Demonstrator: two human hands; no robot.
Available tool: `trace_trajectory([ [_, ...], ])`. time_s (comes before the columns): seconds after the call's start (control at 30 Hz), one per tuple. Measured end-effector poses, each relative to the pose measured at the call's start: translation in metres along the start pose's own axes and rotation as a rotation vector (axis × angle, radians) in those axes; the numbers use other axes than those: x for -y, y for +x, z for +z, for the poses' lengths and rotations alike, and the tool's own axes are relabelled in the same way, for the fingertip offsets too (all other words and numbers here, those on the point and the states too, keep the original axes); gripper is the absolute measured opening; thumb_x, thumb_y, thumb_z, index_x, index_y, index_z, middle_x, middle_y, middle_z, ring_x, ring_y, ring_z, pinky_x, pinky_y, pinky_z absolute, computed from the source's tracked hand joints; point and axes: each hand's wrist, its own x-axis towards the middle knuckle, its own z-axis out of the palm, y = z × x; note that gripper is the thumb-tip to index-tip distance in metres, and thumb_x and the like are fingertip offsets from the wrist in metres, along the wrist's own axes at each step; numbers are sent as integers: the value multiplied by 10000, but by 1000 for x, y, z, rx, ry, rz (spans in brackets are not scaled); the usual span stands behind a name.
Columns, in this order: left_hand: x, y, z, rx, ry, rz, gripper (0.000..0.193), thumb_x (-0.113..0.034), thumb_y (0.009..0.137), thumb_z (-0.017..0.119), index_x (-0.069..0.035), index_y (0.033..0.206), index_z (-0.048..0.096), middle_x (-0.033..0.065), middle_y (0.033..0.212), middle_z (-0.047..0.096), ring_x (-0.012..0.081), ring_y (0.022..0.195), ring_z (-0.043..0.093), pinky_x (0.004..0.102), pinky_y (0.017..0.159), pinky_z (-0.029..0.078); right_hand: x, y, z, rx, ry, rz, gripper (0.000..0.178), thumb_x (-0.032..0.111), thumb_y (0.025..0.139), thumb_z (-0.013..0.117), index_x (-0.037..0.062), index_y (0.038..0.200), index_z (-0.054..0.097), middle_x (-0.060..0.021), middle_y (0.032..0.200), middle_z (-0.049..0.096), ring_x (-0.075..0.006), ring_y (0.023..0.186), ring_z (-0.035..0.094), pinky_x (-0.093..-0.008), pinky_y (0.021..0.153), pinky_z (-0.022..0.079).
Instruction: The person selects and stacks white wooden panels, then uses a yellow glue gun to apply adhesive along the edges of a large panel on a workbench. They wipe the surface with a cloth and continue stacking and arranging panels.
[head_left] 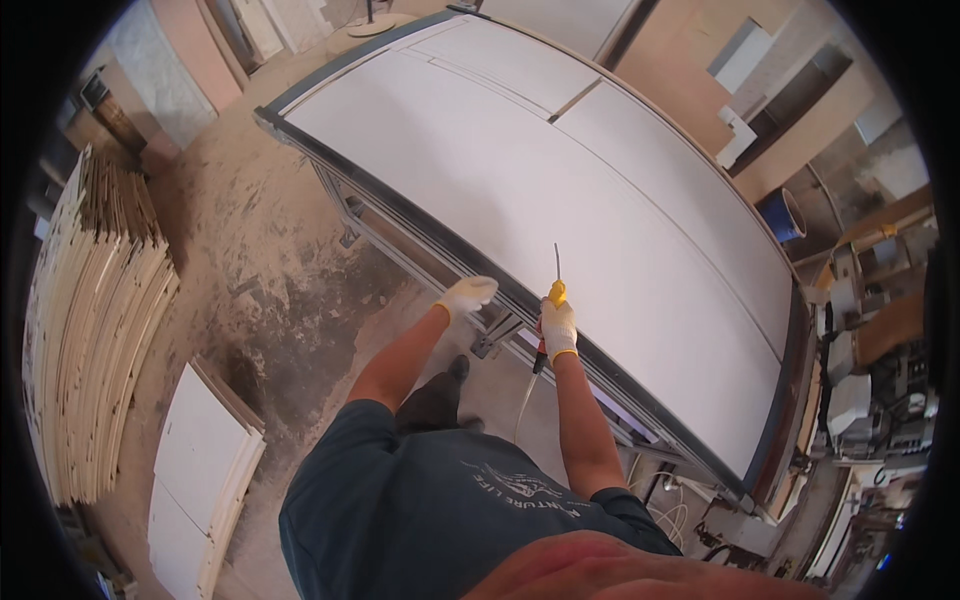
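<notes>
Grips yellow hosed tool (558, 293) in gloved right hand (558, 328), above dark table rim (650, 409) | holds gloved left hand (468, 296) near rim, with fingers (484, 288) together (cannot tell whether curled) | faces white panel (480, 170) | stands right of stacked boards (95, 360)

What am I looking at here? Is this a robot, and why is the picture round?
No robot: these are a person's own hands, in pale gloves. A wide camera worn on the head looks down, so straight edges bend and the corners go dark. The right hand grips a yellow tool with a thin metal tip and a hose trailing below. The left hand is by the edge of the dark-rimmed table; I see nothing in it. White panels cover the tabletop, and stacked boards stand to the left.
</notes>
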Motion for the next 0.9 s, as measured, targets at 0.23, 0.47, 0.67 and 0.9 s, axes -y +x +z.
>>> trace_trajectory([
  [0.23,84,-25,-17,298,12,-340,136,-272,1014,584,-156,948,611,-53,827,544,81,690,489,239,573,358,-64,-48,-5,-324,-50,-10,343,305,975,637,20,1163,675,-195,948,741,-369,884,727,-461,804,555],
  [0.47,106,-57,-229,287,-222,-395,256,-404,1058,449,-197,1013,594,-36,851,505,94,682,424,263,535,337,-41,-78,96,-282,-157,-30,298,297,967,640,46,1118,694,-191,949,742,-375,897,727,-464,802,557],
  [0.67,38,-143,-397,-436,-359,-94,419,-399,983,637,-101,1278,639,86,1178,685,243,963,682,391,755,557,29,-125,286,274,-275,26,372,339,949,674,91,1226,673,-191,1023,748,-381,1001,720,-464,881,551],
  [0.9,-69,-156,-488,-252,-615,68,562,-485,1036,601,8,1307,604,166,1249,678,304,1144,665,481,934,557,88,-194,372,538,-516,-494,395,261,968,671,78,1318,649,-166,999,752,-294,858,721,-418,798,555],
])
